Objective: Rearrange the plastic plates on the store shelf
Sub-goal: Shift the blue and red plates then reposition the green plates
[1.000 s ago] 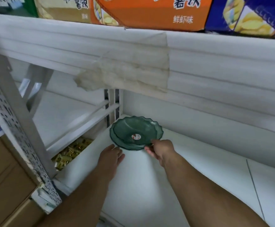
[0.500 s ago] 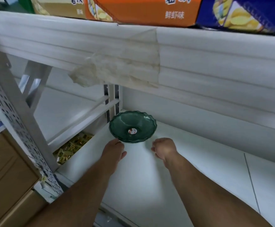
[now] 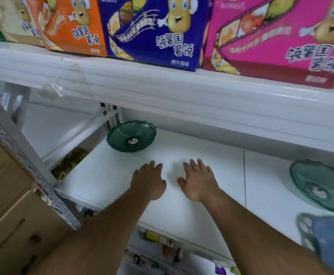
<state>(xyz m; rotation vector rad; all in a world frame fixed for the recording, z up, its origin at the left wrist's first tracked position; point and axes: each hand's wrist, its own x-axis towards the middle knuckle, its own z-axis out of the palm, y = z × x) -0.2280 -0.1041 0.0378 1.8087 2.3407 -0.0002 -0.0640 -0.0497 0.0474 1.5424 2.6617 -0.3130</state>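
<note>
A dark green scalloped plastic plate point(image 3: 131, 135) with a small sticker in its middle rests at the back left corner of the white shelf point(image 3: 106, 175). My left hand point(image 3: 148, 180) and my right hand point(image 3: 198, 180) hover over the shelf in front of it, fingers spread, palms down, holding nothing. Both hands are clear of the plate. A second, paler green plate point(image 3: 321, 185) lies at the right of the shelf. A blue-grey plate point(image 3: 329, 241) sits at the right front edge, blurred and partly cut off.
The upper shelf's front edge point(image 3: 182, 90) overhangs close above, carrying large snack cartons point(image 3: 154, 30). A perforated metal upright point(image 3: 23, 153) and cardboard boxes point(image 3: 7, 205) stand at the left. Small yellow packets point(image 3: 68, 163) lie in the neighbouring bay. Price tags point(image 3: 162, 239) line the shelf front.
My right hand let go of the dark green plate, which now sits in the back left corner. Both hands drew back toward me and opened. The view swung up and right.
</note>
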